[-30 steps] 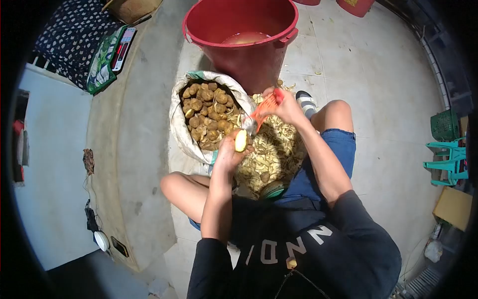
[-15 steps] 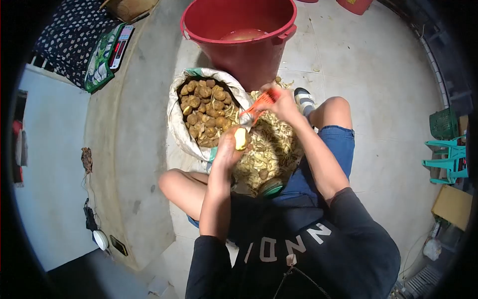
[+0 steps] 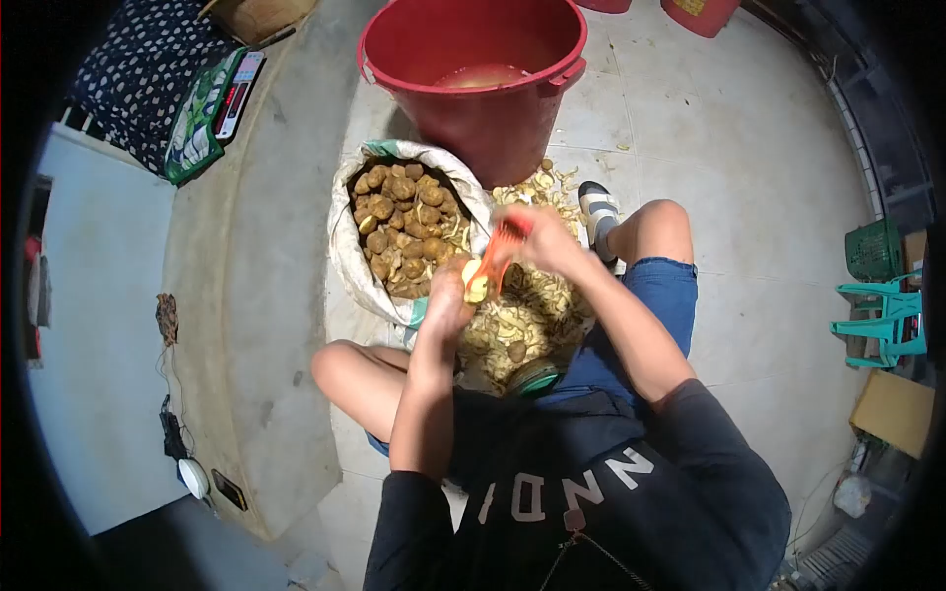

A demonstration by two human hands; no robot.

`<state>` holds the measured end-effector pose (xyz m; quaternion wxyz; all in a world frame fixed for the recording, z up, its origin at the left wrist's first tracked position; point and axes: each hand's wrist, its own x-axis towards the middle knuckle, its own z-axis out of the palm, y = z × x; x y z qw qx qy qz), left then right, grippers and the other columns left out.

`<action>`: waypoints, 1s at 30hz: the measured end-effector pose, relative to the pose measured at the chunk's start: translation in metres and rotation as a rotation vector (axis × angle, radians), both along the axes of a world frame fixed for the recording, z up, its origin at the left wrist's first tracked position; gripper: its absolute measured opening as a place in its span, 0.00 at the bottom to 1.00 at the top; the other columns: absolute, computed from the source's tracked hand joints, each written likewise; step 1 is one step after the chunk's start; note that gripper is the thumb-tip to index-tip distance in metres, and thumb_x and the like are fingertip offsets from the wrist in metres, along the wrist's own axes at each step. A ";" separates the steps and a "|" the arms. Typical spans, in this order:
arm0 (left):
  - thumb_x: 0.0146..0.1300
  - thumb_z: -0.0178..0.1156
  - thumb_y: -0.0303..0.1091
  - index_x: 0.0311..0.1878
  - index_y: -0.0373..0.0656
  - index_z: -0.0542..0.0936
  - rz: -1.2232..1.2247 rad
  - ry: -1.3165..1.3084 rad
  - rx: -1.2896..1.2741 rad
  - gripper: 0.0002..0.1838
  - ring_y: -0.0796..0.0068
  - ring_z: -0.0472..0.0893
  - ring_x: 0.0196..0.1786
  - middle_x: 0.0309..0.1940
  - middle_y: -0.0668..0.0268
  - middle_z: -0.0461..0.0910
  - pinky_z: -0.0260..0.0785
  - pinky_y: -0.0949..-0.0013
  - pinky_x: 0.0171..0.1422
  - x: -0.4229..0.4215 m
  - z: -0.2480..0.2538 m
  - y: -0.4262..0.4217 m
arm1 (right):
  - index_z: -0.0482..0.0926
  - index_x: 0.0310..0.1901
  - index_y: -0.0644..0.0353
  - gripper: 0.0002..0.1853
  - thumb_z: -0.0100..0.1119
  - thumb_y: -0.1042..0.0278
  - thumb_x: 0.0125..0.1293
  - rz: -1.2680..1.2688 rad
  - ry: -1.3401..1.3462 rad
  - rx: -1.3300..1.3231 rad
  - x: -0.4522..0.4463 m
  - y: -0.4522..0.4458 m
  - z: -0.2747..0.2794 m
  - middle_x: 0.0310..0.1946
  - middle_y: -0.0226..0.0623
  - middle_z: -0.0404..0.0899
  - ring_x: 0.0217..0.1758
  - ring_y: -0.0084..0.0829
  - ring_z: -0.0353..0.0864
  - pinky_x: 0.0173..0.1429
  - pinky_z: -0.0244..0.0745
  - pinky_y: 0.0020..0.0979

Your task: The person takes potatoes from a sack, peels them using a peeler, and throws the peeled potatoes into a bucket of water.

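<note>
Apparently mid-peel, the left hand (image 3: 450,298) grasps a partly pared potato (image 3: 477,289) in its fingers, the right hand (image 3: 540,236) clutches an orange peeler (image 3: 506,246) just beside them, and the next stroke calls for steadiness.

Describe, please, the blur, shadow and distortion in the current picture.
Head view: the right hand and orange peeler look blurred, probably by motion; head view: shadow darkens part of the left forearm; head view: the ledge looks bowed, corners go black.
</note>
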<state>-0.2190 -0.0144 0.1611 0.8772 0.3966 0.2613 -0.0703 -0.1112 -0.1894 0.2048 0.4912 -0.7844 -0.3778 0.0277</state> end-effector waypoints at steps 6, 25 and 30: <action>0.72 0.47 0.33 0.45 0.35 0.77 0.099 0.064 0.037 0.12 0.68 0.82 0.33 0.33 0.61 0.81 0.77 0.63 0.36 -0.002 -0.004 0.004 | 0.78 0.48 0.60 0.28 0.81 0.68 0.44 0.072 0.152 0.086 -0.005 0.001 0.003 0.35 0.34 0.83 0.41 0.25 0.81 0.51 0.76 0.30; 0.74 0.47 0.35 0.48 0.35 0.76 -0.033 -0.067 -0.010 0.13 0.72 0.81 0.33 0.35 0.63 0.80 0.75 0.67 0.32 -0.006 -0.015 0.000 | 0.79 0.48 0.60 0.28 0.81 0.63 0.45 -0.071 0.070 -0.052 0.006 -0.006 0.012 0.37 0.37 0.84 0.41 0.30 0.84 0.49 0.77 0.32; 0.72 0.49 0.33 0.46 0.36 0.77 0.137 0.093 -0.066 0.11 0.72 0.79 0.32 0.33 0.63 0.78 0.74 0.68 0.32 0.001 0.010 -0.006 | 0.80 0.48 0.59 0.29 0.81 0.63 0.43 0.068 0.057 0.087 -0.010 0.000 0.016 0.40 0.38 0.84 0.42 0.32 0.83 0.50 0.76 0.31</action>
